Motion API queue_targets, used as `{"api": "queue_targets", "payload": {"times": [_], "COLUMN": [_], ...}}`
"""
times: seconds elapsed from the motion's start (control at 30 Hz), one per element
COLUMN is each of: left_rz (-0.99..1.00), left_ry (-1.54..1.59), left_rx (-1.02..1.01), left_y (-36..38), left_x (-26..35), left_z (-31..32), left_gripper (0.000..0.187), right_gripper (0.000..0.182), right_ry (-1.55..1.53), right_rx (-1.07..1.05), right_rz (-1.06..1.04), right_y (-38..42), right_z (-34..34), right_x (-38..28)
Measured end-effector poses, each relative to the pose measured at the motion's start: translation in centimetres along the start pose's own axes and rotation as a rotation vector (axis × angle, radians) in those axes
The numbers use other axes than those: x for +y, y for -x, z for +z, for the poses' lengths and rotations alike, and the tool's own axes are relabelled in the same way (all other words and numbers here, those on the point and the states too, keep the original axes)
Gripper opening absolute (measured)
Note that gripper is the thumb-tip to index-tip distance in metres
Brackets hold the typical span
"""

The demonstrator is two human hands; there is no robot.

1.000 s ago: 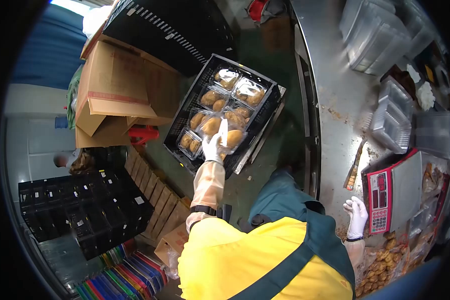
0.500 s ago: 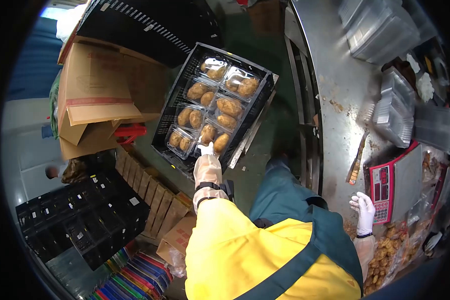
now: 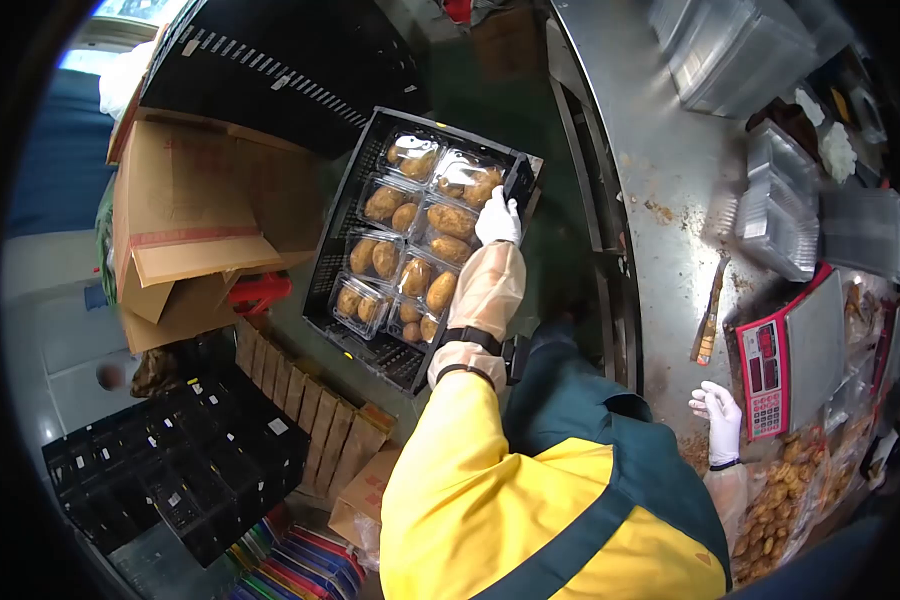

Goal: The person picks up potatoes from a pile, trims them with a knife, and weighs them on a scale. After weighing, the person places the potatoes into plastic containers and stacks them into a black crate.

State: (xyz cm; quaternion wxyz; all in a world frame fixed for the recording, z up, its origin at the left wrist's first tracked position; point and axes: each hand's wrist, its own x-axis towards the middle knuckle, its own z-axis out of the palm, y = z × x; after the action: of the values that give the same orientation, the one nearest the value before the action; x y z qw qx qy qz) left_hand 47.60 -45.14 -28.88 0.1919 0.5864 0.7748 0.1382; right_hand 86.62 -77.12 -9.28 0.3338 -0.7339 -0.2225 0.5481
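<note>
My left hand (image 3: 497,217), in a white glove, lies at the right side of a black plastic crate (image 3: 320,290). Its fingers are apart and reach over the edge of a clear clamshell pack of potatoes (image 3: 452,222); no grip on the pack shows. Several such packs fill the crate in two columns, among them a potato pack (image 3: 360,303) at the lower left. My right hand (image 3: 717,415), also gloved, is held over the metal table beside a red digital scale (image 3: 763,375). Its fingers are loosely bent and apart, with nothing in them.
On the metal table (image 3: 660,260) lie a knife with a worn handle (image 3: 708,335) and stacked clear plastic containers (image 3: 778,215). Loose potatoes (image 3: 770,510) lie near my right arm. Cardboard boxes (image 3: 195,215), stacked black crates (image 3: 170,455) and a wooden pallet (image 3: 305,400) stand left.
My left hand has moved from the crate's near end up to its right side. A potato pack at the lower right now shows where the hand was. My right hand has barely shifted.
</note>
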Motion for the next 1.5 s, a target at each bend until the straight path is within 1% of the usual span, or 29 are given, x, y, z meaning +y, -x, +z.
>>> {"api": "queue_targets", "payload": {"times": [0.07,0.2,0.37,0.43,0.53,0.6,0.63,0.67,0.7,0.73,0.77,0.8,0.87,0.9,0.97,1.03,1.07,1.1,1.13,1.17,1.23,1.3,1.37,1.4,1.43,1.47,1.5], "left_rz": [-0.005,0.082,0.106,0.151,0.181,0.185,0.212,0.229,0.281,0.288,0.245,0.261,0.226,0.245,0.46,0.622,1.065,1.158,1.281,0.886,1.135,1.439,1.659,1.659,1.538,1.481,1.526], "left_ry": [0.027,0.096,0.104,0.037,0.025,-0.081,-0.079,-0.114,-0.133,-0.17,-0.17,-0.212,-0.273,-0.296,-0.443,-0.581,-0.803,-0.64,-0.751,0.045,0.427,0.325,0.117,0.115,-0.017,-0.123,-0.014], "left_rx": [0.021,0.072,0.025,-0.002,-0.142,-0.304,-0.324,-0.357,-0.367,-0.433,-0.456,-0.494,-0.602,-0.635,-0.695,-0.853,-0.814,-0.583,-0.614,-0.639,-0.526,-0.425,-0.411,-0.51,-0.566,-0.605,-0.544], "left_y": [0.2,1.0,4.3,6.4,10.0,12.3,13.3,14.4,15.3,15.7,16.4,17.0,17.8,18.1,16.5,13.7,12.0,12.6,11.1,13.1,13.1,15.1,13.8,13.5,13.4,13.6,13.2], "left_x": [-0.8,-1.7,-2.3,-2.9,-2.5,-1.6,-2.0,-1.8,-3.0,-2.7,-2.8,-2.8,-1.7,-1.1,-0.8,5.2,8.5,14.3,18.2,27.1,33.6,39.9,42.2,42.6,43.0,43.4,43.0], "left_z": [0.7,0.8,0.7,0.9,-0.5,-1.4,-0.9,-1.2,-0.4,-0.9,-0.7,-0.7,-1.5,-2.1,-2.1,-4.2,-4.4,-6.7,-6.3,-8.1,-4.3,-3.5,1.3,2.9,3.9,3.9,4.7], "left_gripper": [0.041,0.039,0.039,0.041,0.042,0.041,0.04,0.045,0.051,0.057,0.059,0.062,0.065,0.063,0.043,0.027,0.02,0.016,0.013,0.013,0.022,0.03,0.031,0.032,0.03,0.026,0.022], "right_gripper": [0.026,0.025,0.025,0.024,0.022,0.021,0.021,0.021,0.022,0.022,0.022,0.022,0.022,0.022,0.023,0.024,0.023,0.022,0.021,0.019,0.017,0.017,0.018,0.019,0.021,0.021,0.022], "right_ry": [-0.023,-0.051,-0.099,-0.111,-0.118,-0.127,-0.134,-0.144,-0.162,-0.181,-0.198,-0.217,-0.259,-0.282,-0.335,-0.344,-0.402,-0.377,-0.356,-0.335,-0.349,-0.243,-0.409,-0.497,-0.459,-0.507,-0.561], "right_rx": [0.025,0.05,0.034,0.031,0.046,0.05,0.06,0.049,0.058,0.064,0.064,0.072,0.064,0.06,0.077,0.114,0.143,0.182,0.229,0.284,0.358,0.464,0.496,0.523,0.613,0.674,0.735], "right_rz": [0.013,0.027,0.013,0.003,-0.008,-0.05,-0.074,-0.08,-0.078,-0.087,-0.087,-0.087,-0.125,-0.145,-0.185,-0.196,-0.21,-0.187,-0.159,-0.249,-0.223,-0.233,-0.142,-0.102,-0.135,-0.107,-0.075], "right_y": [-0.1,0.3,-0.1,-0.2,-0.1,-0.1,-0.2,-0.2,-0.2,-0.1,-0.1,0.1,0.1,0.1,0.1,0.5,1.0,1.6,2.0,2.4,3.2,5.5,6.9,8.5,8.6,9.5,10.4], "right_z": [-0.6,-0.9,-0.5,-0.2,0.2,-0.1,-0.3,-0.5,-0.6,-0.4,-0.3,-0.4,-0.6,-0.7,-0.8,-1.5,-1.6,-1.7,-1.8,-1.7,-1.2,-1.4,-1.1,-1.3,-0.7,-0.4,-0.1], "right_x": [0.6,1.1,1.6,1.5,0.3,0.7,1.0,1.0,0.9,0.9,0.6,0.3,0.8,1.3,2.5,4.0,4.4,4.6,4.9,7.4,8.1,8.2,10.0,10.3,11.9,13.4,14.7]}}
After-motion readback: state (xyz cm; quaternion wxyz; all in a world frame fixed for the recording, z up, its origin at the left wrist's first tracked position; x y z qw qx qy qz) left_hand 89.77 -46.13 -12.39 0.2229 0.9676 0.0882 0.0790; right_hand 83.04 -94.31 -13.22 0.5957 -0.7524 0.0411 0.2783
